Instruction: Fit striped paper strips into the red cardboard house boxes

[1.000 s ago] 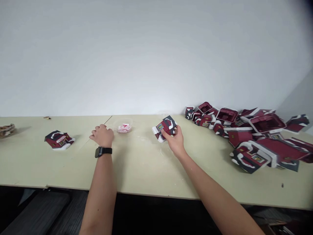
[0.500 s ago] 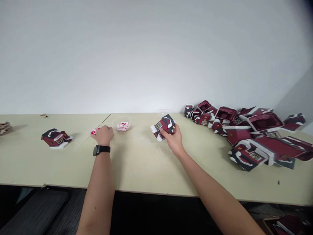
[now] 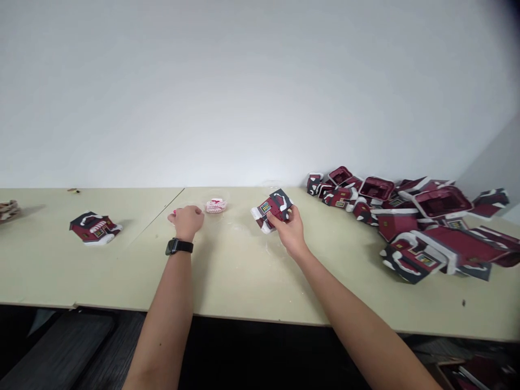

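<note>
My right hand (image 3: 291, 230) was shut on a maroon model house (image 3: 273, 208) with dark roof and white trim, fingers across its near side. House was tilted, its lower end just above or on the pale tabletop (image 3: 244, 281); can't tell which. Everything below is placed from that house.

Left of it: my left hand (image 3: 187, 222), palm down, fingers curled, narrow rather than wide, black smartwatch (image 3: 179, 246) on the wrist. Small red-and-white bit (image 3: 174, 212) showed at the fingertips. Can't tell if it was held or only touched.

Further back, between the hands and nearer the house: red-and-white patterned piece (image 3: 215, 206), lying on the table, apart from both hands.

Well left of the house, past a seam in the tabletop (image 3: 160, 210): 2nd model house (image 3: 95, 228), same colours, sitting on its base, striped awning facing me.

Right of the house, well apart: big heap of maroon model houses (image 3: 410, 216), many tipped over, several showing hollow insides.

Far left, at the table end: brown-and-white clump (image 3: 8, 211), too small to identify. Small brown speck (image 3: 73, 190) on the back edge. White wall (image 3: 260, 92) behind all of it.
</note>
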Available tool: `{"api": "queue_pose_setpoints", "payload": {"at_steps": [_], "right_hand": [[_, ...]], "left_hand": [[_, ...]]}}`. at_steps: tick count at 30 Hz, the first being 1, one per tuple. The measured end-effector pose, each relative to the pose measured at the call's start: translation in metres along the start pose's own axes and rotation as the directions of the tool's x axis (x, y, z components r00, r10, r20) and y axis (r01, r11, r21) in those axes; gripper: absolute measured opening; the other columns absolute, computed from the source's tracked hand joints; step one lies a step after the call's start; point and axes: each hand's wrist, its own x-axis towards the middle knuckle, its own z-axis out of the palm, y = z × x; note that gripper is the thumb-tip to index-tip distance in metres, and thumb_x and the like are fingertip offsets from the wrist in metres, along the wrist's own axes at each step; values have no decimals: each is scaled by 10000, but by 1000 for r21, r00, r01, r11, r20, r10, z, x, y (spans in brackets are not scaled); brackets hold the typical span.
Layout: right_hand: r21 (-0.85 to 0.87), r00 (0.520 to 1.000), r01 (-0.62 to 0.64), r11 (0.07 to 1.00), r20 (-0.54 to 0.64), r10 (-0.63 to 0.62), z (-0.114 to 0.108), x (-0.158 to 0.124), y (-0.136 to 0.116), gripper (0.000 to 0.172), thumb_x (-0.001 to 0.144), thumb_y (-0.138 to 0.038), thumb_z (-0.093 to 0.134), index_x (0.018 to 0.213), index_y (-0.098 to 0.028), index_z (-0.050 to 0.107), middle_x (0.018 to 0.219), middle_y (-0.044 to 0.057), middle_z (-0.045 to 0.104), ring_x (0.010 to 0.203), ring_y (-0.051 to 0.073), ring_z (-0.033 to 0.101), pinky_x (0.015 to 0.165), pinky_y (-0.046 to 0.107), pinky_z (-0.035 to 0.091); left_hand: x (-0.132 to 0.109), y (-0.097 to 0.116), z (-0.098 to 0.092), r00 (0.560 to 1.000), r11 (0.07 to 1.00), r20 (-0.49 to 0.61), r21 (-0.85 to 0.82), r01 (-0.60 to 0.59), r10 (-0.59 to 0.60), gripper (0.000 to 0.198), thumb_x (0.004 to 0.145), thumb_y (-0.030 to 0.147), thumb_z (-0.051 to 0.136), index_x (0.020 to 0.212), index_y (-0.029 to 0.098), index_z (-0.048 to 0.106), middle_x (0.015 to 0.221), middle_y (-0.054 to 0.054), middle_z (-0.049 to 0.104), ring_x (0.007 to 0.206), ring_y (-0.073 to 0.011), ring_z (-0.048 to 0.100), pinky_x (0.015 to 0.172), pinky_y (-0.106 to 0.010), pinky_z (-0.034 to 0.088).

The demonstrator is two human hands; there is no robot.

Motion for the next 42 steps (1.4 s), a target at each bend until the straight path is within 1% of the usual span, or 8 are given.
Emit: {"api": "queue_pose_setpoints", "payload": {"at_steps": [4,7,9,12,22,27,35,42], "right_hand": [[-9,1000,2,1000,10,-2,0,0,0,618,696,-504,872,1195,-266,596,1102,50,766,962,258,729,846,415,619],[-10,1000,-14,1000,3,14,1,-1,-3,610,692,-498,876,1183,-261,601,1106,55,765,963,261,727,854,420,616],[-1,1000,-26,1000,-2,26,1,-1,-5,618,689,-490,880,1188,-257,599,1114,57,763,967,259,727,868,425,613],[14,999,-35,999,3,35,2,-2,-7,627,689,-487,884,1194,-253,595,1127,57,760,971,253,728,884,427,610],[29,999,-43,999,6,43,2,-2,-8,612,689,-448,884,1198,-249,607,1139,56,758,992,256,729,872,412,610],[13,999,-44,999,3,43,2,-2,-7,611,689,-445,881,1196,-242,607,1111,55,765,977,251,732,852,401,619],[-22,1000,15,1000,5,-15,1,0,-1,577,718,-449,864,1197,-249,613,1118,58,768,944,239,739,823,390,632],[-50,999,37,998,19,-36,0,2,3,579,741,-459,851,1216,-246,597,1103,64,769,944,244,746,816,399,639]], "left_hand": [[-5,12,-4,995,992,27,-93,-90,93,271,876,423,578,839,248,781,992,-127,787,1145,-381,609,1039,-536,285],[-5,9,-11,993,990,-115,-140,-18,2,374,967,416,456,915,236,779,996,-147,781,1168,-376,591,1044,-541,280],[-4,2,-13,981,989,-171,-130,65,-87,334,942,339,471,1000,224,779,1044,-175,777,1227,-407,545,1030,-566,279],[-2,-8,-13,984,987,-109,-85,135,-144,276,841,316,581,989,221,793,1080,-204,772,1269,-467,481,998,-598,287],[0,-4,-9,993,995,68,-38,96,-93,268,764,403,683,929,250,829,1129,-195,772,1298,-509,423,1004,-617,313],[-1,-2,-9,995,996,56,-28,80,-78,215,795,306,641,893,225,814,1126,-196,769,1291,-499,427,1004,-599,322],[1,-2,-3,997,997,-62,-73,39,-43,249,928,286,513,920,201,747,1075,-211,767,1319,-454,441,1017,-577,293],[2,-1,-2,995,990,-88,-135,39,-52,252,954,219,470,1028,200,710,1097,-173,768,1246,-402,567,1044,-554,291]]}}
